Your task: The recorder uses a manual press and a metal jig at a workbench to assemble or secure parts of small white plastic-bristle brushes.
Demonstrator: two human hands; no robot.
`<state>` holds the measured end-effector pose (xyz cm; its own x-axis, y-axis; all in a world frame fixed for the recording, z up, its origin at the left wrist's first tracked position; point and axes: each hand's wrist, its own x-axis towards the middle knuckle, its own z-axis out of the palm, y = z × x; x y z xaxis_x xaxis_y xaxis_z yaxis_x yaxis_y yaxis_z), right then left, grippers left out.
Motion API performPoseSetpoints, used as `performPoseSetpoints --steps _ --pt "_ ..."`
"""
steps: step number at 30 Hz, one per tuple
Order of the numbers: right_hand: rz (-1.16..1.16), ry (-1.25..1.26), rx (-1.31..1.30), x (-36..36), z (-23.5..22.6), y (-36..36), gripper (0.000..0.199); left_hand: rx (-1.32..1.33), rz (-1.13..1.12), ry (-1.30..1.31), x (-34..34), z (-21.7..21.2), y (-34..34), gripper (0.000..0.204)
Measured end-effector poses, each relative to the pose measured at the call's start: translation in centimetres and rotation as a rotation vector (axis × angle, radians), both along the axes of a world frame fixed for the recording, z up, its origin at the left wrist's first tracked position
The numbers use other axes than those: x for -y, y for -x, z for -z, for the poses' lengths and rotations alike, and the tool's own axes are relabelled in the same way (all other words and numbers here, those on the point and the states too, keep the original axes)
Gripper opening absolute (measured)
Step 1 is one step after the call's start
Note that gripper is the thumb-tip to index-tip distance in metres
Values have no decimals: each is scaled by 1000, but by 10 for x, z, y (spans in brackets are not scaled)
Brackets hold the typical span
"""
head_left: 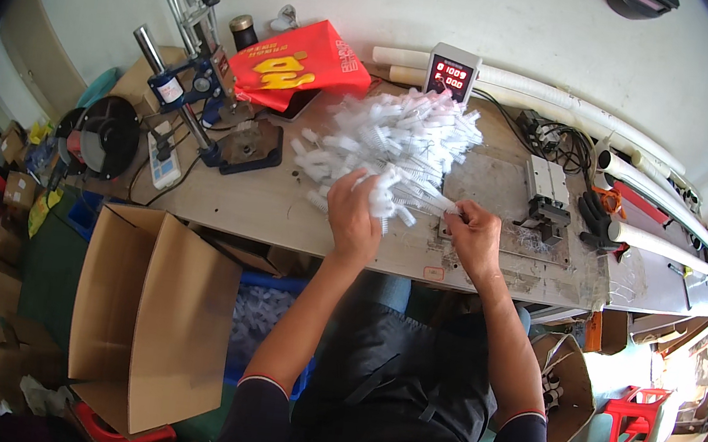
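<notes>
A heap of translucent white ribbed plastic pieces (414,131) lies on the workbench (291,227) in front of me. My left hand (354,217) is at the heap's near edge, its fingers closed around several of these pieces (388,192). To its right, my right hand (474,240) is closed in a pinch at the end of a long translucent strip that runs from the left hand's side. What lies between the right fingertips is mostly hidden. A small metal fixture (546,199) with a clamp block stands on the bench right of my right hand.
A blue hand press (194,86) stands back left beside a red bag (302,69). A counter box (452,71) with red digits sits behind the heap. White pipes (555,91), cables and black-handled pliers (594,220) lie right. An open cardboard box (182,324) and blue bin (276,282) stand below left.
</notes>
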<state>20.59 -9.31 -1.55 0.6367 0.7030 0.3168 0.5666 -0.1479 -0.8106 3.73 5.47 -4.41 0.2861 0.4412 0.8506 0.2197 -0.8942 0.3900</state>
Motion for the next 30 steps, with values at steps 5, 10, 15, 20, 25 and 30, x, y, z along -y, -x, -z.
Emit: performPoseSetpoints --steps 5,10,15,20,25,30 --pt "-55 10 -299 17 -27 -4 13 -13 229 -158 27 -27 -38 42" --pt "-117 -27 -532 33 -43 -12 13 -80 375 -68 35 -15 -72 43" --pt "-112 -314 -706 43 -29 -19 28 -132 366 291 60 -7 -96 37" --pt "-196 -454 -736 39 -9 -6 48 167 444 559 95 -10 -116 17" --pt "-95 -492 -835 40 7 -6 26 149 602 1073 108 -6 -113 25" --pt "50 -550 -814 47 7 -6 23 79 531 970 127 -9 -118 25"
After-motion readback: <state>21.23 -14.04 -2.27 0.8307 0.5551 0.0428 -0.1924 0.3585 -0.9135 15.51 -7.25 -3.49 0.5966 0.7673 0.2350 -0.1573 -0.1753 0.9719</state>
